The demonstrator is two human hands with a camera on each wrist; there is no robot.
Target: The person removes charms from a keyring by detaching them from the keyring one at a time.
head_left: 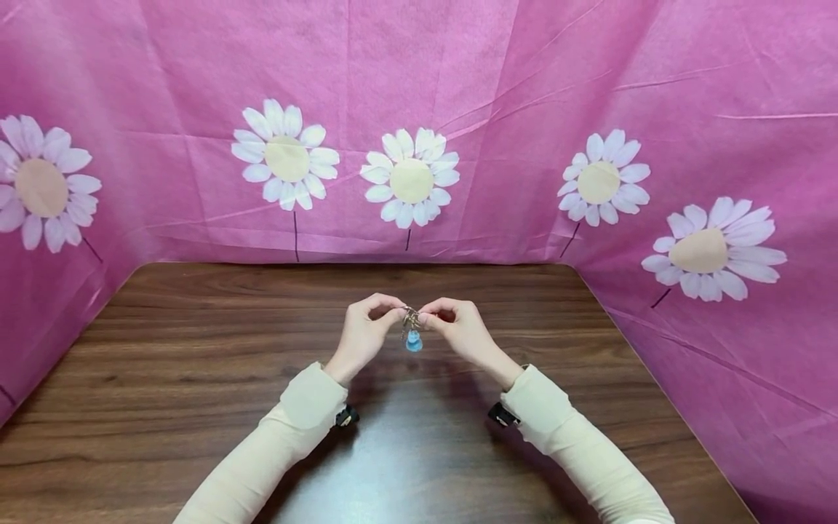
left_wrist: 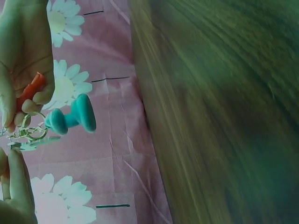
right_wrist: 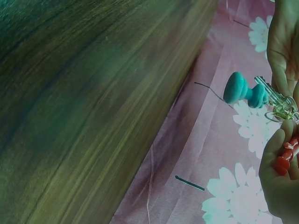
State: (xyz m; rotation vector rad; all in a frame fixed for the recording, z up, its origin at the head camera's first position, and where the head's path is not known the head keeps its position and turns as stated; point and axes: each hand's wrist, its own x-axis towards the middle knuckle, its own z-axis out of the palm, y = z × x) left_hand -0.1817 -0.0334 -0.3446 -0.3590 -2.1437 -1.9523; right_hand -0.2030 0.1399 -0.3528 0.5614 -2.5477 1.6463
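Note:
Over the middle of the table, my left hand (head_left: 366, 327) and my right hand (head_left: 461, 327) pinch a small bunch of keys (head_left: 411, 318) between them with thumb and fingertips. A blue, spool-shaped charm (head_left: 414, 342) dangles below the metal rings; its two rounded ends show in the left wrist view. Beside it hangs a toothed key (right_wrist: 271, 91). Curled within my right hand's fingers is a small red piece (left_wrist: 32, 91), partly hidden. What exactly the left fingertips grip, a key or a ring, is too small to tell.
The brown wood-grain table (head_left: 196, 364) reaches back to a pink cloth (head_left: 458, 73) printed with white daisies, which encloses the back and sides. A dark wrist camera (head_left: 347, 416) sits under the left cuff, another camera (head_left: 503, 415) under the right.

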